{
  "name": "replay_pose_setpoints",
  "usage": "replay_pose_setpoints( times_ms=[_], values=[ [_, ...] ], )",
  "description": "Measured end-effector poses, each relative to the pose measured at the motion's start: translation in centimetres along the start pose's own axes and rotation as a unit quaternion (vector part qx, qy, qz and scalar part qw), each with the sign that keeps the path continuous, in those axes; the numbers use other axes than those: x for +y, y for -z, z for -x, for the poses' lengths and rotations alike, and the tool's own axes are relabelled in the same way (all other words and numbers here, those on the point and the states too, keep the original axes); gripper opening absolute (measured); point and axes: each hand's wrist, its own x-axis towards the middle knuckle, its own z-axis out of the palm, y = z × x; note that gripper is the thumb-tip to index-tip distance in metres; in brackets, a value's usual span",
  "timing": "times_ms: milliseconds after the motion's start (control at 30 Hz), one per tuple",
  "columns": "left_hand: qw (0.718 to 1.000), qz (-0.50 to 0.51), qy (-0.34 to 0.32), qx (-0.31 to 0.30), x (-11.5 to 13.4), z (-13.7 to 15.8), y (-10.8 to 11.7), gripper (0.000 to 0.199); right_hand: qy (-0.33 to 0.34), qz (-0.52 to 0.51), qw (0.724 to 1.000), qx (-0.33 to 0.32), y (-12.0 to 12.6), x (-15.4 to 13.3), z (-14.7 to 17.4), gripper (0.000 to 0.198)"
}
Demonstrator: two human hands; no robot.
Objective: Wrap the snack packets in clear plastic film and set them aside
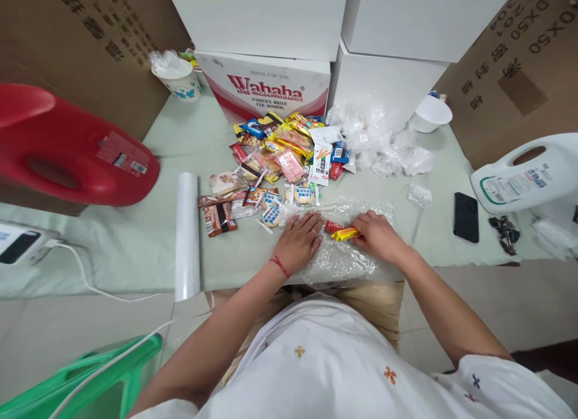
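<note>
A sheet of clear plastic film lies crinkled at the table's front edge. On it rest a red snack packet and a slim yellow snack packet, side by side. My right hand has its fingers on the yellow packet's right end. Over the film's left edge my left hand lies flat, fingers stretched out, beside a white bit of crumpled plastic. Just beyond it are round wrapped crackers. Behind both hands spreads a pile of wrapped snacks.
A roll of film lies at the left, near a red jug. Crumpled clear plastic sits by the white boxes. A phone, keys and a white jug are at the right. A white cable hangs off the front.
</note>
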Motion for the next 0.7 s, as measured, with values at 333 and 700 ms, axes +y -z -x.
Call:
replay_pose_setpoints(
  times_ms=[333, 700],
  values=[
    [1.000, 0.006, 0.002, -0.006, 0.1, 0.0, 0.3, 0.051, -0.022, 0.015, 0.999, -0.018, -1.1, -1.3, -2.6, 0.021],
    [1.000, 0.000, 0.003, -0.004, 0.2, 0.0, 0.2, 0.050, 0.018, 0.026, 0.999, -0.032, -0.5, -0.5, -1.0, 0.025]
  ],
)
